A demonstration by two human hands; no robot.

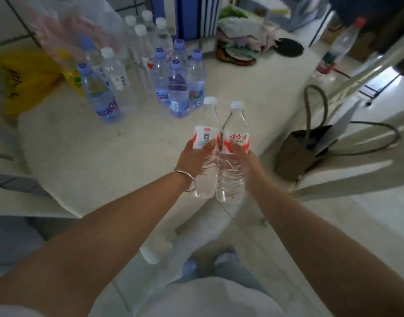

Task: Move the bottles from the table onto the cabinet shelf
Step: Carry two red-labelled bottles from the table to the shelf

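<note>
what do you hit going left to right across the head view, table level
yellow plastic bag → cluster of standing bottles → two white-capped bottles, one gripped in the left hand and one in the right hand → brown tote bag

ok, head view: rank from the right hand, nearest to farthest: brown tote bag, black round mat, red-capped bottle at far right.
From the right hand, which grips a white-capped bottle:
1. Brown tote bag, on the floor just to its right.
2. Black round mat, farther back on the table.
3. Red-capped bottle, upper right, farthest.
</note>
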